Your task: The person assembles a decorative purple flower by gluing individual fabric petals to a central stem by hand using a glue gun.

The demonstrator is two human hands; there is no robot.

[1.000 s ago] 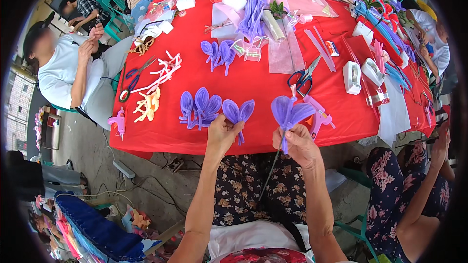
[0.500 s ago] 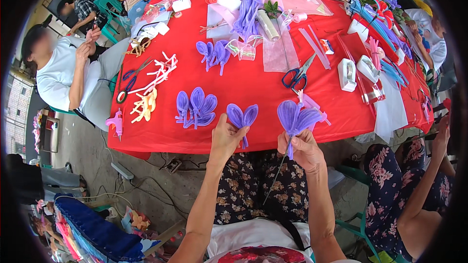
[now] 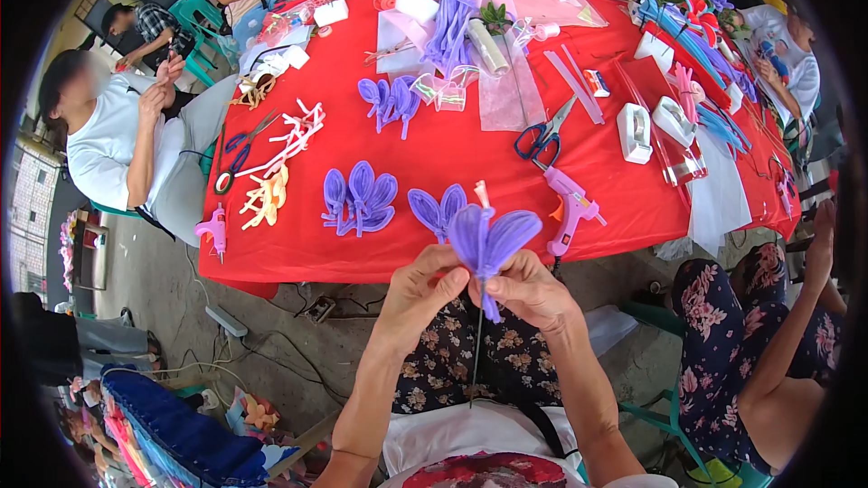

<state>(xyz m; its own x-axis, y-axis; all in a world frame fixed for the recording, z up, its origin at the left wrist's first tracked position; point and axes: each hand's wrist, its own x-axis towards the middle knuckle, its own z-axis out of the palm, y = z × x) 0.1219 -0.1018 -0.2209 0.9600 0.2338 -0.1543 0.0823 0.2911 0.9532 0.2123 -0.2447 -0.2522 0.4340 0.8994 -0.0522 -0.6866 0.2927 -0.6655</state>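
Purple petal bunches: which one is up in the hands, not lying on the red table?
The purple petal bunch on the thin stem, pinched between the left hand and right hand. The other bunches lie flat on the red table.

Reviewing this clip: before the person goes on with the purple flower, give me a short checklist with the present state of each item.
1. Both hands on the work: ok. The left hand and right hand pinch the purple flower at its base.
2. Stem in place: ok. A thin dark stem hangs down from the flower between the hands.
3. Spare petals within sight: ok. A purple petal pair and a petal cluster lie on the red table.
4. Glue gun near: ok. The pink glue gun lies at the table edge, untouched.
5. Scissors near: ok. The blue scissors lie further back.
6. Petals fixed to the stem: cannot tell; fingers cover the joint.
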